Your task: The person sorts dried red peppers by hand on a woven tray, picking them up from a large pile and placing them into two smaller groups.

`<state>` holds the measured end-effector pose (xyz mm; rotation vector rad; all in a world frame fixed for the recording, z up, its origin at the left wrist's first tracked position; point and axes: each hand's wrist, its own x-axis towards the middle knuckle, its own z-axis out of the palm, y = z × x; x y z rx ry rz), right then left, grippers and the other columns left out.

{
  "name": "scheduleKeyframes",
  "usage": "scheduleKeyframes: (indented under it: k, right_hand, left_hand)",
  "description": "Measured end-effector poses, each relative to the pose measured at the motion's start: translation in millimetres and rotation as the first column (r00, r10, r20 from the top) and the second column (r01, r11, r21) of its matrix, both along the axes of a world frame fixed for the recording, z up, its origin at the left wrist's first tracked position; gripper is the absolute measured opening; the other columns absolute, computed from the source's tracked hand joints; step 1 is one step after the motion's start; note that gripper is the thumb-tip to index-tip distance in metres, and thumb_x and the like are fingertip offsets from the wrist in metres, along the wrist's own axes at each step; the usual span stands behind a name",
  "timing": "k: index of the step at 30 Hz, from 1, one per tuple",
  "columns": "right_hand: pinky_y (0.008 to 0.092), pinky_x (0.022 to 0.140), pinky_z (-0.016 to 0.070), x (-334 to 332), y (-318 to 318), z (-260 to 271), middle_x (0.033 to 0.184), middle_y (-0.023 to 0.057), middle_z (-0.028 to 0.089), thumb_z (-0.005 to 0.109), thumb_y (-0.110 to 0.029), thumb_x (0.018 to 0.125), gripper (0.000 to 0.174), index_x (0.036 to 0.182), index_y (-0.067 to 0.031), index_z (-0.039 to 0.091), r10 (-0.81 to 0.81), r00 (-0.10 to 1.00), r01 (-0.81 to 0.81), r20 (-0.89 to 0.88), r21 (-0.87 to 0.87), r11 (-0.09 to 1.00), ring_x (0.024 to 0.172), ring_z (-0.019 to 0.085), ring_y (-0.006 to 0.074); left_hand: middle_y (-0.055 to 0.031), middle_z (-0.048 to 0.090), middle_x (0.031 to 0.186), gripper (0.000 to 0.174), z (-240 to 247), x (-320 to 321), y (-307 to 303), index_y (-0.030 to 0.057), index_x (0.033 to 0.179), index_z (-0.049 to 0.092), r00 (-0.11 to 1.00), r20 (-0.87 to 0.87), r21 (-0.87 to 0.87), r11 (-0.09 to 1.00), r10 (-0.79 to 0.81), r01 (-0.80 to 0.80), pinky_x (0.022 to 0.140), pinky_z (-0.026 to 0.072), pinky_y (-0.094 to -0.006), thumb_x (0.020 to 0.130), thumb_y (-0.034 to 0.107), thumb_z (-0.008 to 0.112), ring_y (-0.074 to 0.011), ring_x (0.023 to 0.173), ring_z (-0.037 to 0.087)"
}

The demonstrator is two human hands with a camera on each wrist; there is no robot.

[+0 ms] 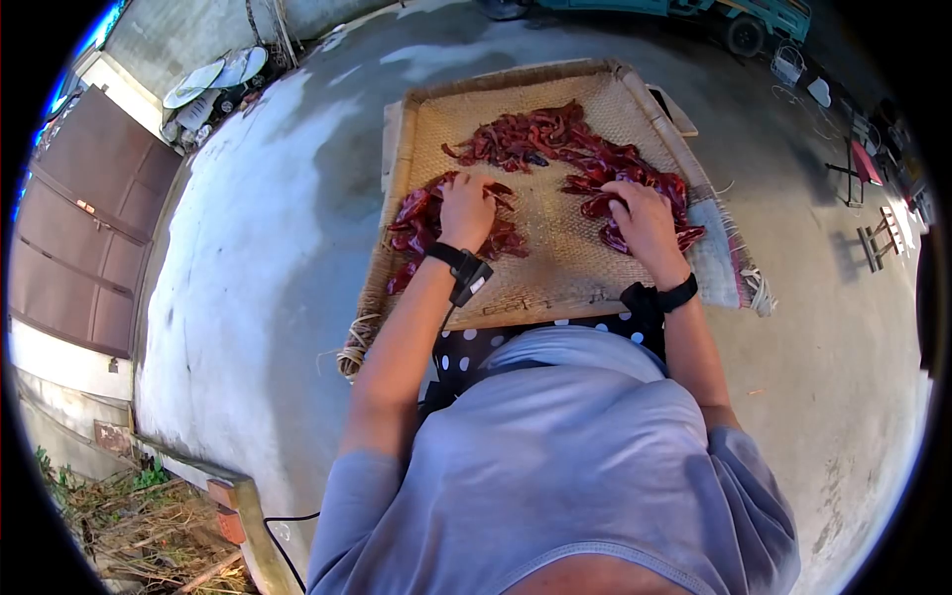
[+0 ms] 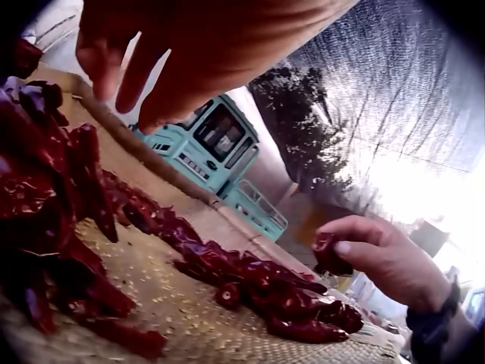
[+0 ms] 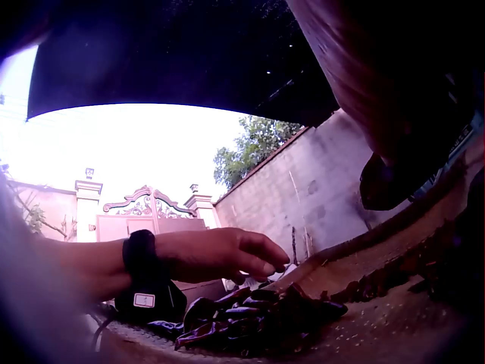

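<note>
Dried red chilies lie in a shallow woven tray [image 1: 555, 288], forming a left pile [image 1: 415, 223], a back pile [image 1: 516, 134] and a right pile [image 1: 669, 188]. My left hand [image 1: 468, 210] is over the left pile; in the left wrist view this hand [image 2: 189, 53] has loosely bent, spread fingers with nothing visible between them. Over the right pile is my right hand [image 1: 647, 223]. The left wrist view shows the right hand [image 2: 398, 262] pinching a red chili [image 2: 327, 256] between thumb and fingers, above other chilies [image 2: 303, 307].
Pale seeds are scattered on the tray's weave. A folded cloth [image 1: 712, 253] lies along its right side. Beyond are a teal vehicle [image 2: 197, 148], a brown metal gate [image 1: 84, 218], a wall [image 3: 303, 178], and small stools [image 1: 881, 238] on the concrete floor at right.
</note>
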<state>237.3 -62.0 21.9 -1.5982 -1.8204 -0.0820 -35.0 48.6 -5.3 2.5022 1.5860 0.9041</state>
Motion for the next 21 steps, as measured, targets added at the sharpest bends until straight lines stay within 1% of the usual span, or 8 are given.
scheduleKeyframes:
  k: [2, 6, 11, 14, 16, 18, 20, 21]
  right_hand:
    - [0.0458, 0.095, 0.0405, 12.0, -1.3, -1.8, 0.099, 0.0088, 0.066, 0.064, -0.011, 0.084, 0.029, 0.113, -0.0161, 0.065, -0.131, 0.989, 0.133, 0.071, -0.032, 0.991, 0.101, 0.059, 0.0285]
    - [0.0485, 0.099, 0.0380, 25.8, -3.7, -17.5, 0.104, 0.0075, 0.065, 0.067, -0.012, 0.083, 0.033, 0.115, -0.0177, 0.064, -0.284, 0.948, 0.299, 0.144, -0.090, 0.950, 0.106, 0.056, 0.0308]
    - [0.0492, 0.100, 0.0375, 30.8, -6.6, -26.8, 0.118, 0.0081, 0.061, 0.069, -0.014, 0.082, 0.041, 0.122, -0.0151, 0.062, -0.317, 0.943, 0.325, 0.102, -0.074, 0.943, 0.114, 0.054, 0.0312]
    - [0.0478, 0.100, 0.0389, 28.9, -5.9, -19.0, 0.119, 0.0088, 0.061, 0.069, -0.015, 0.083, 0.040, 0.123, -0.0134, 0.061, -0.341, 0.939, 0.342, 0.037, -0.038, 0.939, 0.115, 0.053, 0.0320]
    - [0.0456, 0.098, 0.0414, 26.3, -5.6, -16.0, 0.117, 0.0099, 0.062, 0.069, -0.015, 0.084, 0.039, 0.122, -0.0124, 0.061, -0.321, 0.947, 0.321, -0.009, 0.024, 0.947, 0.113, 0.054, 0.0331]
    - [0.0437, 0.095, 0.0440, 19.1, -3.0, -11.4, 0.116, 0.0111, 0.062, 0.068, -0.015, 0.086, 0.036, 0.121, -0.0114, 0.062, -0.132, 0.982, 0.137, -0.134, 0.035, 0.990, 0.110, 0.056, 0.0341]
    - [0.0424, 0.092, 0.0461, 4.9, -0.7, -5.0, 0.113, 0.0125, 0.063, 0.067, -0.016, 0.087, 0.033, 0.120, -0.0101, 0.062, 0.048, 0.980, -0.038, -0.193, 0.055, 0.998, 0.108, 0.057, 0.0348]
    - [0.0420, 0.091, 0.0470, -6.3, -1.8, -2.0, 0.112, 0.0133, 0.064, 0.066, -0.016, 0.088, 0.032, 0.119, -0.0094, 0.062, 0.129, 0.973, -0.120, -0.191, 0.059, 0.991, 0.106, 0.058, 0.0351]
  left_hand:
    - [-0.0117, 0.061, 0.115, 0.028, -1.8, -1.5, 14.2, 0.0103, 0.109, 0.066, 0.986, -0.117, 0.013, 0.993, 0.116, -0.115, 0.089, 0.0453, -0.0466, 0.081, 0.006, 0.063, -0.0375, 0.108, 0.055]
    - [-0.0071, 0.063, 0.113, 0.032, -17.0, -1.8, 32.1, 0.0145, 0.111, 0.067, 0.939, -0.316, 0.100, 0.989, 0.133, -0.106, 0.091, 0.0406, -0.0464, 0.080, 0.006, 0.063, -0.0345, 0.110, 0.053]
    - [-0.0053, 0.065, 0.109, 0.028, -33.4, -5.7, 41.9, 0.0189, 0.110, 0.068, 0.915, -0.389, 0.076, 0.993, 0.111, -0.088, 0.093, 0.0378, -0.0486, 0.083, 0.013, 0.067, -0.0323, 0.112, 0.051]
    - [-0.0062, 0.065, 0.111, 0.023, -8.8, 3.1, 23.9, 0.0171, 0.107, 0.069, 0.947, -0.300, 0.111, 0.990, 0.116, -0.086, 0.091, 0.0389, -0.0489, 0.084, 0.016, 0.069, -0.0312, 0.111, 0.053]
    - [-0.0077, 0.066, 0.109, 0.021, -1.5, 8.7, 16.9, 0.0137, 0.105, 0.069, 0.994, -0.103, 0.041, 0.998, -0.039, 0.044, 0.088, 0.0423, -0.0467, 0.085, 0.018, 0.070, -0.0300, 0.106, 0.057]
    - [-0.0105, 0.066, 0.104, 0.021, 12.0, 17.9, 6.2, 0.0085, 0.104, 0.068, 0.977, 0.107, -0.119, 0.973, -0.186, 0.198, 0.084, 0.0457, -0.0438, 0.085, 0.016, 0.070, -0.0299, 0.099, 0.060]
    - [-0.0145, 0.066, 0.096, 0.022, 28.0, 30.2, -12.0, 0.0016, 0.104, 0.065, 0.900, 0.337, -0.345, 0.853, -0.276, 0.391, 0.079, 0.0490, -0.0401, 0.084, 0.012, 0.070, -0.0307, 0.091, 0.064]
    - [-0.0161, 0.067, 0.093, 0.023, 24.0, 35.0, -16.4, 0.0003, 0.105, 0.064, 0.878, 0.362, -0.349, 0.827, -0.314, 0.440, 0.077, 0.0495, -0.0381, 0.085, 0.011, 0.069, -0.0297, 0.087, 0.065]
